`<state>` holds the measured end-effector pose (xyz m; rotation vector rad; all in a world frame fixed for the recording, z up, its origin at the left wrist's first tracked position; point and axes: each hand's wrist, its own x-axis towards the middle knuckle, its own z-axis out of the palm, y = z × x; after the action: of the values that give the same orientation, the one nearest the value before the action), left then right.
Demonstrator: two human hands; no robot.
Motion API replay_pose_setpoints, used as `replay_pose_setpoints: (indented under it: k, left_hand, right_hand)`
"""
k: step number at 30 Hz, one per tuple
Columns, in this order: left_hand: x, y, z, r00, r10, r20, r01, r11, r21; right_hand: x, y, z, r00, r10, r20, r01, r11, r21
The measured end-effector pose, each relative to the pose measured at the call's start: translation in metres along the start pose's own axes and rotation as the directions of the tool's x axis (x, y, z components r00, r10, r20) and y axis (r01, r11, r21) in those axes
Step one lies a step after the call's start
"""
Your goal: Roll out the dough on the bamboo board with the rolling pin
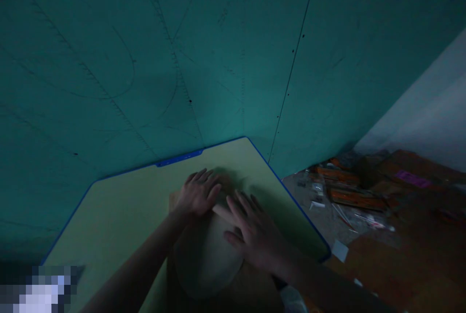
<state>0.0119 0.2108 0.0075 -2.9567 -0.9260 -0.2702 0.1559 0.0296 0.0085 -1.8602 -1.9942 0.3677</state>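
A thin, pale round of dough (207, 264) lies on a wooden board (172, 200) on the table. Across its far part runs a wooden rolling pin (224, 214), seen only between my hands; its ends are hidden beneath them. My left hand (199, 194) rests over the pin's left part, palm down, fingers stretched forward. Over the right part lies my right hand (253, 228), its fingers spread and extended, thumb apart. Neither hand has its fingers wrapped round the pin. The light is dim, so the dough's near edge is faint.
The pale table (127, 211) has a blue rim and meets a green wall (225, 60) marked with pencil lines. On the floor to the right lie wood pieces (358, 199), plastic scraps and brown sheets (393, 264). A pixelated bright patch covers the lower left corner.
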Motion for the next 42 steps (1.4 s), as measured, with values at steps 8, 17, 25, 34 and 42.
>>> replay_pose_setpoints:
  k: [8,17,25,34,42]
  left_hand:
    - [0.073,0.014,0.012,0.994,0.102,0.038,-0.101,0.995,-0.027]
    - [-0.044,-0.002,0.007,0.993,0.033,-0.115,-0.033,0.999,-0.001]
    - [-0.110,-0.005,0.013,0.964,0.055,-0.261,-0.015,0.988,0.154]
    - [-0.045,-0.012,-0.005,0.954,-0.283,-0.102,0.291,0.953,0.082]
    - [-0.137,0.076,0.005,0.973,0.020,-0.230,0.022,0.984,0.175]
  right_hand:
    - [0.028,0.059,-0.011,0.986,0.162,-0.026,-0.162,0.987,-0.020]
    - [-0.024,-0.015,0.003,0.999,-0.032,0.001,0.032,0.999,0.044]
    - [0.020,0.016,-0.003,0.999,-0.003,-0.049,-0.006,0.983,-0.182]
    - [0.145,0.037,-0.024,0.986,0.070,-0.150,-0.111,0.950,-0.292]
    - [0.052,0.049,-0.008,0.999,-0.007,-0.036,-0.002,0.964,-0.265]
